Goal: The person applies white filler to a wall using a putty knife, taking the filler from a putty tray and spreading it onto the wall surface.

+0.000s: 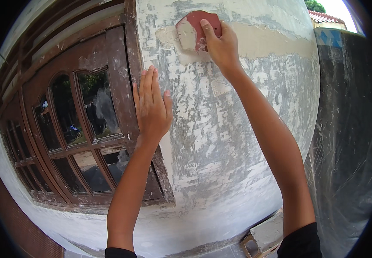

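My right hand [223, 48] grips a dark red flat putty spreader [195, 20] high on the wall, thumb over its face. Pale putty [187, 36] coats the left part of the spreader. It is up against a smooth beige band of putty [267, 41] that runs rightward across the patchy grey and white wall [224, 129]. Lower and to the left, my left hand [153, 105] lies with fingers stretched out, at the wall's edge beside the brown wooden window frame [133, 38]. It holds nothing.
Brown window shutters [115, 51] with dark, smeared glass panes fill the left side. A dark plastic sheet [345, 129] hangs at the right. Below, near my right elbow, a putty-smeared board or tray [268, 232] is on the floor. Roof tiles [325, 17] show at the upper right.
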